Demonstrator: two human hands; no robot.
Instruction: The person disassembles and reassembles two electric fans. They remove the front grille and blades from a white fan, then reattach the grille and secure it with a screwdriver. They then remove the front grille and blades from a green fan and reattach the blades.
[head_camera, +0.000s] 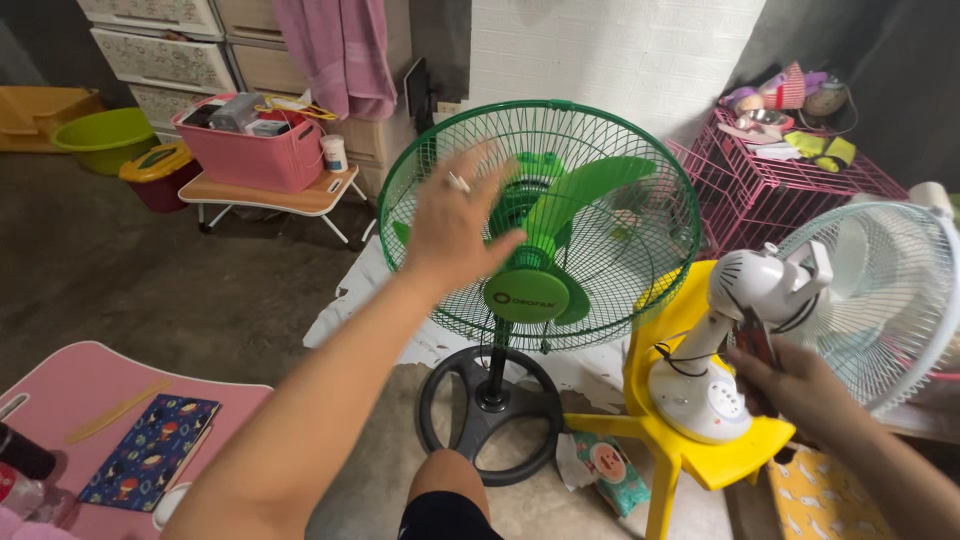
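Your left hand (455, 215) is raised with fingers spread flat, clamped on nothing, blurred in front of the wire guard of the green pedestal fan (540, 225); whether the palm touches the grille cannot be told. Your right hand (795, 385) is wrapped around a dark, slim tool (757, 345), likely pliers or a screwdriver, though it is too hidden to name, held against the neck of the small white desk fan (760, 330).

The white fan stands on a yellow plastic chair (690, 440), just beside the green fan, whose round black base (490, 410) sits on the floor near your knee. To work well here, steady the green guard with a flat palm instead of poking fingers through the wires, and keep the tool tip away from the white fan's loose black cord.

Further out, a pink tabletop (90, 375) at lower left carries a patterned notebook (150, 450). A pink basket (255, 145) rests on a low folding table behind, and a pink wire cage (770, 190) stands at right.
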